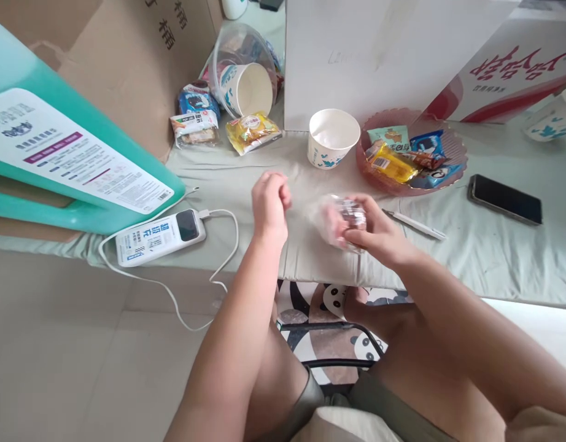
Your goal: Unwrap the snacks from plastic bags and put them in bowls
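My right hand [372, 230] grips a snack packet [352, 218] in shiny, partly clear wrapping, just above the cloth. Motion blurs the packet, and its exact contents are hard to make out. To its left, my left hand [270, 202] is curled into a fist, its inner side hidden. The two hands are apart. Beyond them stands a white paper cup [333, 141] with blue leaf prints. A pink ribbed bowl [370, 175] of wrapped snacks sits to the cup's right. A yellow snack packet [253, 132] lies to the cup's left.
A white power bank [161, 238] with a cable lies at the left edge. Behind it stands a large green jug [80, 166]. A white pen [416, 225] and a black phone [504, 199] lie right. A tipped clear tub [218, 61] holds another cup. Boxes line the back.
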### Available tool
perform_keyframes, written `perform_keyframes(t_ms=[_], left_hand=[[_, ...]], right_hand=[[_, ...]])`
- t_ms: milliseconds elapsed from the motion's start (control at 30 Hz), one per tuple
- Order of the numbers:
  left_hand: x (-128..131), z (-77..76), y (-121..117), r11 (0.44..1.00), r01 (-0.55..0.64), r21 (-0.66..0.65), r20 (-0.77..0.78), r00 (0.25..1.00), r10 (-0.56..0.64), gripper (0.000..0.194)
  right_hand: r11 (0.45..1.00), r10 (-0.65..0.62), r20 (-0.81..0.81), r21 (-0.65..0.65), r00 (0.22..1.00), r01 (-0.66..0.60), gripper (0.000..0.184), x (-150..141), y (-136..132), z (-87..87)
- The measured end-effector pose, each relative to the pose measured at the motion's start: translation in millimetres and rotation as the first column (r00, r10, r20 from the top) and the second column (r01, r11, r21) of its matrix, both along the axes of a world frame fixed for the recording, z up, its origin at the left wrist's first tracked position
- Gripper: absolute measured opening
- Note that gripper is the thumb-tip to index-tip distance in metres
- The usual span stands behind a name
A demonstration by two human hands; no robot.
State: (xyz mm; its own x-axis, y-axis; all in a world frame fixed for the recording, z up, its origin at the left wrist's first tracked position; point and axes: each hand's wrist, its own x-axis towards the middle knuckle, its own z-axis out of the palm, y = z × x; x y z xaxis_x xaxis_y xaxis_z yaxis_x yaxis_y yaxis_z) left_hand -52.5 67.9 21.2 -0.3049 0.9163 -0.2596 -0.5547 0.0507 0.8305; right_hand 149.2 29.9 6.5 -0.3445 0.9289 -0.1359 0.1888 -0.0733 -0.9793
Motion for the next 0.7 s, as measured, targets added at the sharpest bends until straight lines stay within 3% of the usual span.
perform_keyframes(t_ms=[67,167,233,267,300,367,433,533,633,700], left_hand=[[15.5,-7.2,-6.9,0.965,0.262,0.01,-0.067,0.963,-0.261,0.011],[43.7,-15.5,-21.4,0.792,0.611,0.012,-0.036,0.791,-0.61,0.023],[61.2,-18.3,-29.1,0.678,0.735,0.007,0.025,0.677,-0.735,0.033],[68.5,-19.1,-31.1,0.652,0.758,0.001,0.042,0.651,-0.758,0.035],[74.5,-19.7,-31.7,0.65,0.76,-0.011,0.045,0.65,-0.759,0.035],[82.7,-21.0,-29.1,0.704,0.709,-0.038,0.023,0.705,-0.709,0.036],[85.8,-22.5,-23.7,0.783,0.618,-0.065,-0.001,0.785,-0.62,0.041],[84.6,-23.4,-17.8,0.845,0.524,-0.104,0.015,0.85,-0.526,0.055],[83.8,-21.7,-18.0,0.855,0.506,-0.114,0.012,0.861,-0.508,0.072],[86.2,-20.7,-19.6,0.868,0.482,-0.115,-0.031,0.872,-0.489,0.081]], right_hand=[[0.978,-0.162,-0.219,-0.163,0.962,0.128,0.044,20.7,-20.3,-12.0],[0.95,-0.281,-0.355,-0.236,0.891,0.205,0.043,32.1,-33.9,-21.9],[0.957,-0.265,-0.367,-0.212,0.892,0.197,0.043,33.9,-33.2,-23.0],[0.967,-0.238,-0.355,-0.175,0.904,0.186,0.043,35.5,-31.0,-22.8],[0.975,-0.217,-0.326,-0.117,0.92,0.188,0.042,38.4,-28.4,-22.6],[0.966,-0.238,-0.186,0.057,0.953,0.252,0.035,49.1,-23.2,-22.9],[0.897,-0.37,0.051,0.281,0.928,0.342,0.025,65.7,-18.8,-24.8],[0.785,-0.566,0.403,0.529,0.719,0.321,0.024,95.0,-13.1,-29.8],[0.804,-0.576,0.614,0.544,0.54,0.24,0.025,117.3,-8.8,-35.2],[0.826,-0.552,0.655,0.516,0.517,0.228,0.019,124.5,-8.6,-36.5]])
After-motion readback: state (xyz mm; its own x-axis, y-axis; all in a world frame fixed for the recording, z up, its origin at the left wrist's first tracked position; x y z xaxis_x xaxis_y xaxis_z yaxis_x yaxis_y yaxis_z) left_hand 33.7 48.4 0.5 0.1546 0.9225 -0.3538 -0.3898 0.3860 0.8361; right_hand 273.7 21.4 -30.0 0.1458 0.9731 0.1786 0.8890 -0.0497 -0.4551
